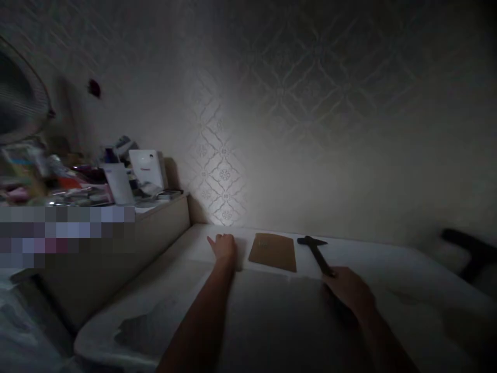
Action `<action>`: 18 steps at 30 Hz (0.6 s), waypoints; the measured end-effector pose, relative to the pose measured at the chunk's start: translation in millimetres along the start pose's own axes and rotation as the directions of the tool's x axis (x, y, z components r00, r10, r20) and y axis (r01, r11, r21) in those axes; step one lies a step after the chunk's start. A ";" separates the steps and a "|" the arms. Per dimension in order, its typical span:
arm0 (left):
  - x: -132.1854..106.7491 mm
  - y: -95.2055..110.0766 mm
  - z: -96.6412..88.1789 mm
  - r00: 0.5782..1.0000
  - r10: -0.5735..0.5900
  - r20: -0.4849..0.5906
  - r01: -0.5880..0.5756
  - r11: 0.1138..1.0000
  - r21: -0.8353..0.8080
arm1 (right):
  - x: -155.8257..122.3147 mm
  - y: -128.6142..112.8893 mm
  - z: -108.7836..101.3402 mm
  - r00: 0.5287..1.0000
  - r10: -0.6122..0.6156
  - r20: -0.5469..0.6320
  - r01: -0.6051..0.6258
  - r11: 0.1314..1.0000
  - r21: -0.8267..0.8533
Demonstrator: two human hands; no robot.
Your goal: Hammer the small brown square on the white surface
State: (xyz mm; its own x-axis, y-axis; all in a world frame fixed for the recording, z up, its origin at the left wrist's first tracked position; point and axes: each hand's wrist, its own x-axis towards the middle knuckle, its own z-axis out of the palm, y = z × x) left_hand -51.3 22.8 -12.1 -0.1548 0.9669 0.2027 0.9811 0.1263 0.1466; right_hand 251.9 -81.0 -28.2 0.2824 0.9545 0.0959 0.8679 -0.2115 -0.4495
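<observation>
My right hand (348,291) is wrapped round the handle of a dark hammer (319,259), whose head lies low over the white tabletop, right of a brown piece of cardboard (276,256). Several small, light, nail-like bits (263,244) show near the cardboard's upper left; they are too small to make out well. My left hand (224,247) rests on the table left of the cardboard, apart from it. One finger stretches out to the left, while the others look partly bent. Nothing shows in that hand.
The white table (202,248) has a worn, stained front and stands against a patterned wall (279,103). To the left, a higher cabinet (155,235) carries a white box (146,168) and clutter. A round fan (19,93) stands far left. A dark object (471,251) sits at the right edge.
</observation>
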 end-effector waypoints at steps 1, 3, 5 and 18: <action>0.5 -0.1 0.6 0.999 -0.012 -0.031 0.012 1.000 -0.002 | 0.0 1.0 0.3 1.000 0.000 0.007 0.000 1.000 -0.008; 1.2 -0.6 2.1 0.996 -0.026 -0.088 0.025 1.000 -0.010 | 0.0 2.0 0.4 1.000 -0.005 0.019 0.005 1.000 -0.021; 1.5 -1.1 3.3 0.993 -0.025 -0.119 0.022 1.000 -0.022 | -0.2 0.0 0.3 1.000 -0.002 -0.028 0.000 0.998 -0.058; -2.0 23.1 -4.5 0.975 0.102 -0.199 -0.151 0.956 -0.252 | -25.7 -68.0 50.9 0.832 -0.545 0.102 0.541 0.838 0.066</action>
State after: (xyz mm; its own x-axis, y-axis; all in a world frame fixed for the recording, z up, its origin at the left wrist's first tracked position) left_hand -28.8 22.7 -4.7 -0.0741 0.9111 0.4055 0.9318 -0.0816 0.3536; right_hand 164.8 -80.4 -45.4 -0.2800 0.9309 0.2346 0.8532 0.3533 -0.3838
